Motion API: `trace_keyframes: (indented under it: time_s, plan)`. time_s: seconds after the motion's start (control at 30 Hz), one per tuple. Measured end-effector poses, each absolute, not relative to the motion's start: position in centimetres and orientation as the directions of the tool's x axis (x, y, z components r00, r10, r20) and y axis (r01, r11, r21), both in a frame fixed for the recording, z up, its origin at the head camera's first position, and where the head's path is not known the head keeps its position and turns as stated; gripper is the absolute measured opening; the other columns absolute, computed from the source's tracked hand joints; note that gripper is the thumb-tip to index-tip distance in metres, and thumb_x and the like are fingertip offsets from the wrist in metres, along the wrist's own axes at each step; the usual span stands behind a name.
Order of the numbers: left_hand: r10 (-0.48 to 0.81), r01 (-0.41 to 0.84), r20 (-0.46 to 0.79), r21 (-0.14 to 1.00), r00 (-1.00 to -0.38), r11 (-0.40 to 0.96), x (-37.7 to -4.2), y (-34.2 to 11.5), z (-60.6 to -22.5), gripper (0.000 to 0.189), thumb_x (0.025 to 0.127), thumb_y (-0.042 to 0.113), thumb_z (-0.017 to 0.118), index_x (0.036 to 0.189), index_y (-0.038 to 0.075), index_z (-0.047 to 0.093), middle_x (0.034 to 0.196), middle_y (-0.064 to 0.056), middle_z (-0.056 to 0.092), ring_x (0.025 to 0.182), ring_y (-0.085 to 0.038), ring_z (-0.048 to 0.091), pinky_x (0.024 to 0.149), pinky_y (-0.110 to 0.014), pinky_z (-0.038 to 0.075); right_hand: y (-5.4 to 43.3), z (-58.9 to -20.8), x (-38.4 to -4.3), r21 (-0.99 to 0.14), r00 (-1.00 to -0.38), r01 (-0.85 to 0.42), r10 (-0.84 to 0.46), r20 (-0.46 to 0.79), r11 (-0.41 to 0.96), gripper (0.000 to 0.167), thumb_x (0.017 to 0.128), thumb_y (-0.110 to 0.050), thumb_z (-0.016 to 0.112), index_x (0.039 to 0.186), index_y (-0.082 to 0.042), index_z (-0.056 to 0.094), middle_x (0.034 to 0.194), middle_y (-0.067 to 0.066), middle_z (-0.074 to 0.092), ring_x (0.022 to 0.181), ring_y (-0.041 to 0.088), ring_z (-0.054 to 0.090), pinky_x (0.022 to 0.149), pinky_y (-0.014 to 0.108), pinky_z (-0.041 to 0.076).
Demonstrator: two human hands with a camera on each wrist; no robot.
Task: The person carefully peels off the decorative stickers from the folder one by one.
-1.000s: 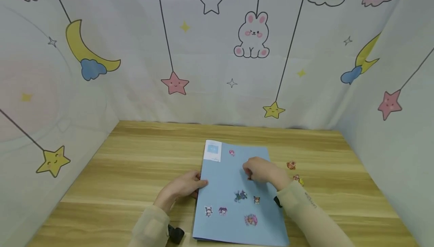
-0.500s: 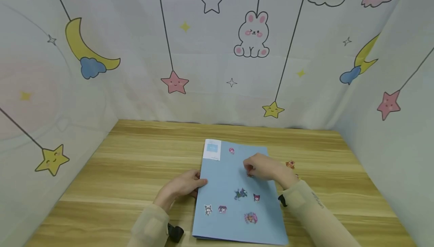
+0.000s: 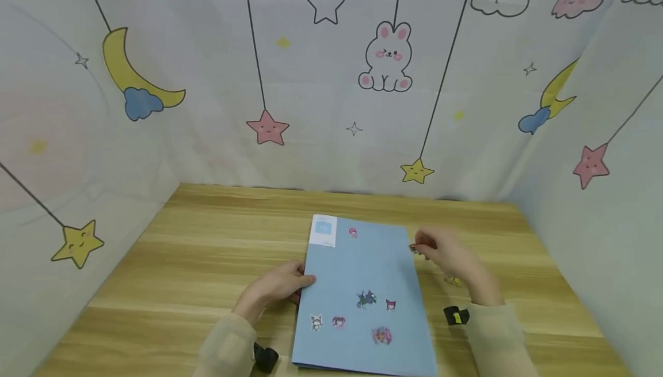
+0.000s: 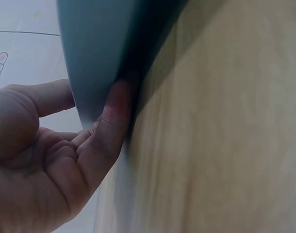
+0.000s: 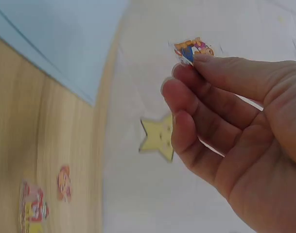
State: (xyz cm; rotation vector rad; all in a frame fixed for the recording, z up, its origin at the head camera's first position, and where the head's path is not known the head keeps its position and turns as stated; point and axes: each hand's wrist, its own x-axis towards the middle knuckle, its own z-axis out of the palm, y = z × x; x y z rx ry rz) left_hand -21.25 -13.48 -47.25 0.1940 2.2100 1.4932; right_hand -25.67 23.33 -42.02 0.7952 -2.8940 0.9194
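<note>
A light blue folder (image 3: 336,273) lies on the wooden table, with several small cartoon stickers on its cover. My left hand (image 3: 279,281) grips its left edge, thumb over the cover. In the left wrist view, fingers (image 4: 111,116) of that hand reach under the folder. Just past the folder's right edge, my right hand (image 3: 453,256) pinches a small colourful cartoon sticker (image 5: 191,50) between thumb and fingertips. On the cover are a dark winged-looking sticker (image 3: 366,299), a small red one (image 3: 391,305) and a round pink one (image 3: 381,335).
Right of the folder, a yellowish sticker (image 3: 453,280) lies on the table (image 3: 217,221); the right wrist view also shows an orange-pink sticker (image 5: 64,183) there. A white label (image 3: 323,231) marks the folder's top left corner. White patterned cloth (image 3: 321,106) surrounds the table's back and sides.
My right hand has lifted from over the middle of the cover and moved right, past the folder's edge, with the sticker in its fingers. The left hand stays at the left edge.
</note>
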Motion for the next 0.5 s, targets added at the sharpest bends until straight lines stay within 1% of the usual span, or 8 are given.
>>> trace_keyframes:
  time_s: [0.07,0.13,0.23,0.37,0.5]
  plan:
    - [0.369,-0.142,-0.298,0.907,-0.88,0.396,-21.2,-13.5,-47.3,0.026,0.1,0.013,0.055,0.115,-0.009,0.056,0.088,-0.011,0.067,0.079,-0.022,0.068,0.068,-0.037,0.056,24.7,-42.0,-25.3,-0.583,-0.895,-0.423,-0.418,0.153,0.693,0.008,0.094,0.001,0.061,0.09,-0.005,0.059,0.08,-0.001,0.062,0.067,0.017,0.057,0.058,0.029,0.049]
    - [0.374,-0.146,-0.299,0.911,-0.878,0.387,-21.3,-13.5,-47.3,0.026,0.1,0.013,0.055,0.115,-0.009,0.056,0.089,-0.011,0.067,0.079,-0.022,0.068,0.068,-0.036,0.056,25.9,-41.9,-25.0,-0.6,-0.917,-0.38,-0.372,0.145,0.703,0.007,0.095,0.002,0.06,0.091,-0.004,0.058,0.081,0.002,0.063,0.068,0.019,0.058,0.058,0.029,0.05]
    - [0.38,-0.145,-0.299,0.912,-0.875,0.383,-21.3,-13.5,-47.3,0.027,0.101,0.013,0.055,0.116,-0.01,0.055,0.089,-0.011,0.067,0.079,-0.022,0.068,0.067,-0.036,0.056,27.5,-41.7,-24.6,-0.585,-0.933,-0.35,-0.332,0.142,0.732,0.006,0.095,0.001,0.059,0.092,-0.004,0.058,0.082,0.004,0.062,0.07,0.021,0.06,0.059,0.031,0.049]
    - [0.384,-0.137,-0.297,0.91,-0.875,0.391,-21.4,-13.4,-47.3,0.026,0.101,0.012,0.055,0.115,-0.01,0.055,0.088,-0.011,0.068,0.078,-0.022,0.068,0.067,-0.036,0.056,29.3,-41.8,-24.4,-0.553,-0.947,-0.318,-0.286,0.146,0.77,0.005,0.096,-0.002,0.06,0.092,-0.005,0.057,0.084,0.003,0.061,0.072,0.023,0.061,0.059,0.031,0.048]
    - [0.382,-0.141,-0.302,0.908,-0.874,0.395,-21.3,-13.3,-47.3,0.025,0.101,0.012,0.055,0.113,-0.01,0.055,0.088,-0.011,0.068,0.078,-0.022,0.068,0.067,-0.036,0.056,30.8,-42.4,-24.3,-0.55,-0.961,-0.275,-0.238,0.141,0.789,0.006,0.097,-0.005,0.059,0.092,-0.004,0.056,0.087,0.007,0.062,0.072,0.024,0.062,0.057,0.032,0.047]
